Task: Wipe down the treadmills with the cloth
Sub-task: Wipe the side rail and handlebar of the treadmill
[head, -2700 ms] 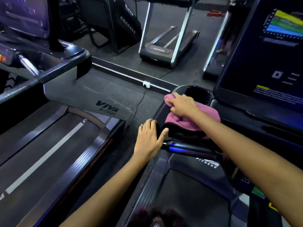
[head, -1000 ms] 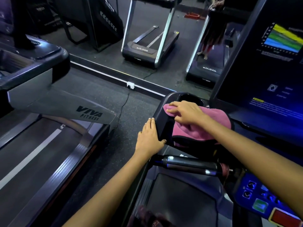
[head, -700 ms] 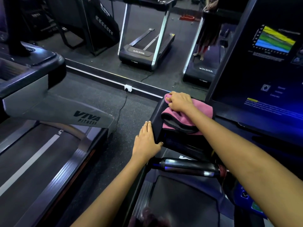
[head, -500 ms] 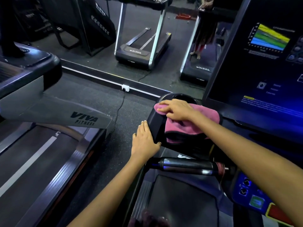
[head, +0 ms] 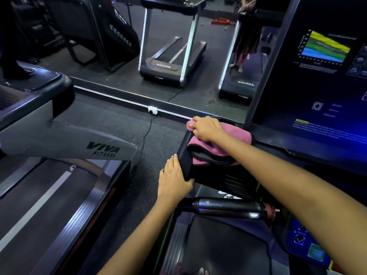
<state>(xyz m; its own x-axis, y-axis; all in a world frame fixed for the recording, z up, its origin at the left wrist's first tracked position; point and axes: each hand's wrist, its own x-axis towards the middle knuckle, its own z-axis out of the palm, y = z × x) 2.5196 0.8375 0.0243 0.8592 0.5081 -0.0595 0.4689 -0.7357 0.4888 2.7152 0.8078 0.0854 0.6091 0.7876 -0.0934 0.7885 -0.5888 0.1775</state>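
Observation:
I stand on a treadmill whose black console arm [head: 216,176] ends in front of me. A folded pink cloth [head: 237,136] lies on top of that arm, by the cup holder. My right hand [head: 208,129] lies on the cloth's far left corner, its fingers bent over the cloth's edge and pressing it down. My left hand [head: 174,179] rests flat against the arm's left side, fingers straight, thumb hooked under the near edge. The lit display panel [head: 317,86] rises to the right.
A chrome-and-black handlebar [head: 228,208] crosses below the console arm. A second treadmill [head: 59,139] marked VIVA FITNESS stands to the left across a strip of rubber floor. A wall socket [head: 152,110] and its cable sit under the mirror ahead. Control buttons [head: 315,252] glow at lower right.
My right hand has slid the cloth back and forth along the console arm and now sits at its far left end. My left hand has stayed on the arm's side.

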